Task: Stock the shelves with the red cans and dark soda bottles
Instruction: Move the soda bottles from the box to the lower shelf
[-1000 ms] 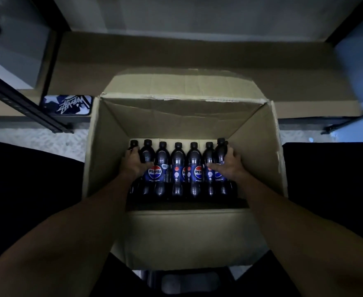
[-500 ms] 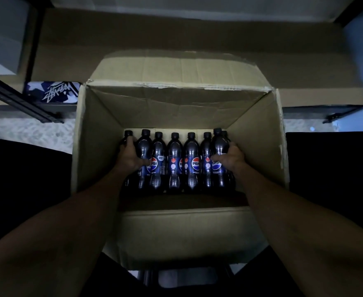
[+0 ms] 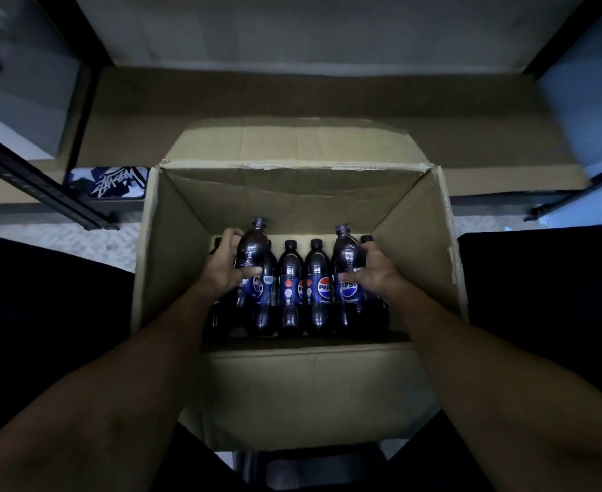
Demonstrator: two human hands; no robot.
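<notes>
An open cardboard box (image 3: 171,250) stands in front of me with a row of dark soda bottles (image 3: 303,282) with blue labels lying in its bottom. My left hand (image 3: 221,269) grips one dark bottle (image 3: 253,246) lifted above the row at the left. My right hand (image 3: 375,269) grips another dark bottle (image 3: 347,264) raised at the right end. No red cans are visible.
A low cardboard-lined shelf (image 3: 292,101) runs behind the box, framed by black metal uprights (image 3: 90,101). A small dark printed packet (image 3: 111,182) lies at the shelf's left front. Dark surfaces flank the box on both sides.
Both hands have closed round a bottle each and lifted them up out of the row; the left bottle rose the most.
</notes>
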